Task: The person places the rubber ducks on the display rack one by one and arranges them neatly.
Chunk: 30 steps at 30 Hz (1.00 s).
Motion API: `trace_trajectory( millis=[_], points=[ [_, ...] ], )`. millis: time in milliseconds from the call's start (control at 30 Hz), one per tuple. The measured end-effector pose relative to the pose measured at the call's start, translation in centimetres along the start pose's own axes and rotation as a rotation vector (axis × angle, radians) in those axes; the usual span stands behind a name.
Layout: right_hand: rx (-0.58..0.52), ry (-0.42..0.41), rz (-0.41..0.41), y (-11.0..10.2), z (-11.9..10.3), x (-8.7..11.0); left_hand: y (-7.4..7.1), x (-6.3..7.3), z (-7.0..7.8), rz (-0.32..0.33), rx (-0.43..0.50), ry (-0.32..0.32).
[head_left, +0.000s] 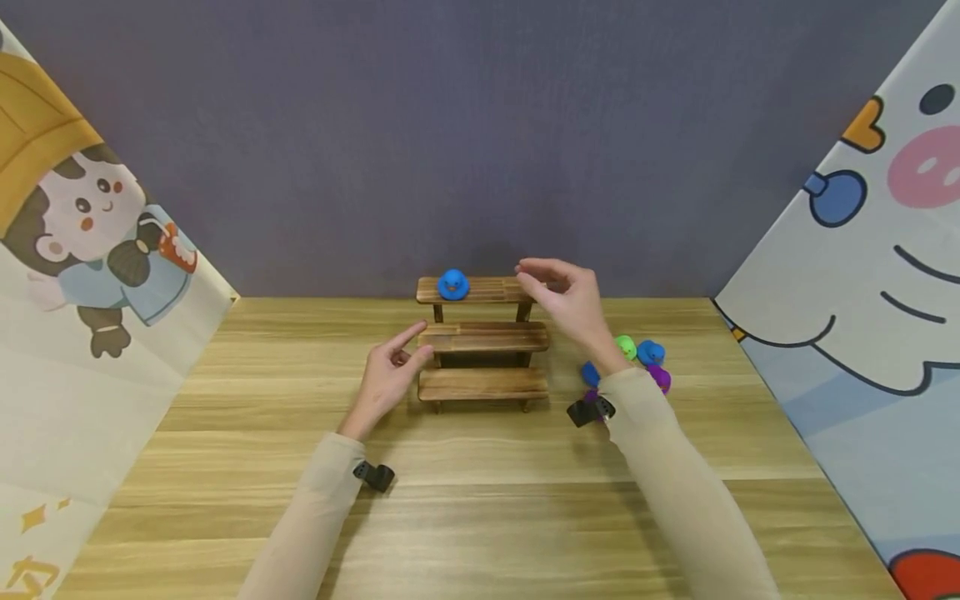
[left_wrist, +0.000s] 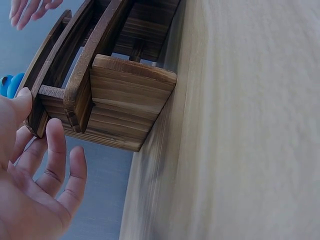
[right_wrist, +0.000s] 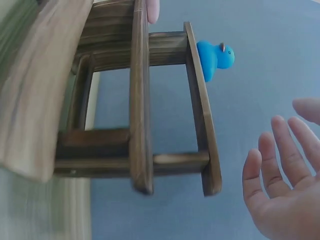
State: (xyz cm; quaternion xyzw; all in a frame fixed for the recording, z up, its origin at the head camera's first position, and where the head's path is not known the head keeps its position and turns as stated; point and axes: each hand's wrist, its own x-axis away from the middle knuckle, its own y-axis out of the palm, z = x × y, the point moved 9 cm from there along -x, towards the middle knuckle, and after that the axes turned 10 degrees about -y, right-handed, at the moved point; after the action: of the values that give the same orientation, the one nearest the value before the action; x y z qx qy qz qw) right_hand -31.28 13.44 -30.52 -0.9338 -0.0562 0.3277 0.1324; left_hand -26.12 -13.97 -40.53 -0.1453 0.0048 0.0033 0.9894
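Wooden rack [head_left: 487,337] holds one blue duck [head_left: 453,285], up top. My left hand [head_left: 385,375] and right hand [head_left: 573,310] flank the rack, both relaxed.

On a wooden stand [head_left: 483,383], a blue duck [head_left: 453,285] sits on the top shelf [head_left: 489,290]. The left grip [head_left: 386,377] is beside the middle shelf [head_left: 483,337], the right grip [head_left: 572,302] near the top shelf's right end (more ducks [head_left: 651,353] lie by the right sleeve [head_left: 675,475]).
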Motion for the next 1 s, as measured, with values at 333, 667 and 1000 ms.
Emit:
trace_trajectory(
  millis=[333,667,1000],
  points=[
    [0.005,0.125,0.02,-3.4,1.7,3.3,0.3,0.0,-0.2,-0.018,-0.007,0.006],
    [0.022,0.238,0.064,-6.3,3.6,6.7,0.1,-0.3,-0.3,-0.023,0.012,-0.002],
    [0.054,0.245,0.097,-8.2,4.8,8.8,0.0,-1.5,-2.3,-0.003,0.009,0.015]
  ],
)
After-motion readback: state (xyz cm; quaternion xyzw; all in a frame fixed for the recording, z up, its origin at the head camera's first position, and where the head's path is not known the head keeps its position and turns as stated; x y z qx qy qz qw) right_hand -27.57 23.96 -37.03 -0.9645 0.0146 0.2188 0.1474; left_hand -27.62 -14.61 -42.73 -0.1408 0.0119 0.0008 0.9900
